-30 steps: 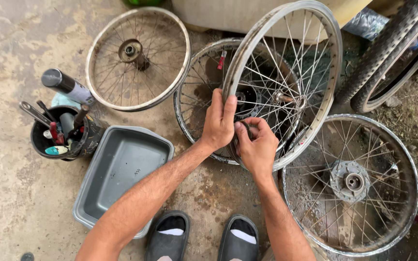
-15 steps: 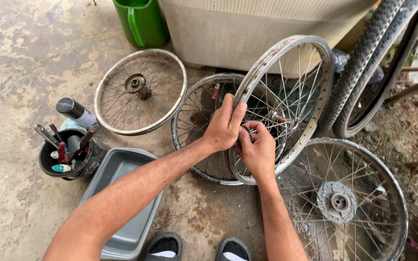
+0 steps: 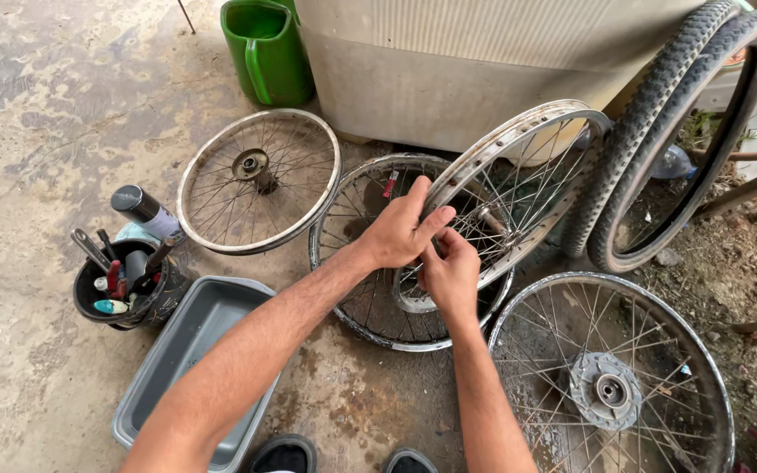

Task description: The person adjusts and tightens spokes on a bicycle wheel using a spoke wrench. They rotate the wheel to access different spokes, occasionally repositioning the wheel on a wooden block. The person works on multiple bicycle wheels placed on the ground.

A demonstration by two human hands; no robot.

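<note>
At the left edge a tool pot (image 3: 124, 293) stands by a grey tray (image 3: 187, 368), with a green can (image 3: 266, 51) at the top. Near centre the left hand (image 3: 399, 232) curls over the tilted rim (image 3: 519, 140), fingers closed on its edge; the right hand (image 3: 451, 273) pinches the same rim from below. It looks light and stiff, its thin spokes bendable, so the rim edge seems the safest hold. Tyres (image 3: 672, 131) lean at upper right

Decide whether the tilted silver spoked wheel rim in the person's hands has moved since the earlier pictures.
Yes. The tilted silver spoked wheel rim now leans lower, further right over the flat wheel beneath; before, it stood steeper.
</note>
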